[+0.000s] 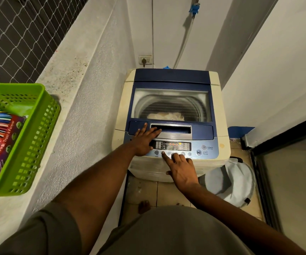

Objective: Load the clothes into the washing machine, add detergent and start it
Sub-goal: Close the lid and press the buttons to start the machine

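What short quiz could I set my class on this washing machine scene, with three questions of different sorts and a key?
1. True or false: pale clothes show through the closed lid of the washing machine.
2. The index fingertip of the right hand touches: A. the START/PAUSE button B. the button row under the display C. the wall socket.
3. Fill the gap: the green basket sits on the ledge to the machine's ____.
Key: 1 true; 2 B; 3 left.
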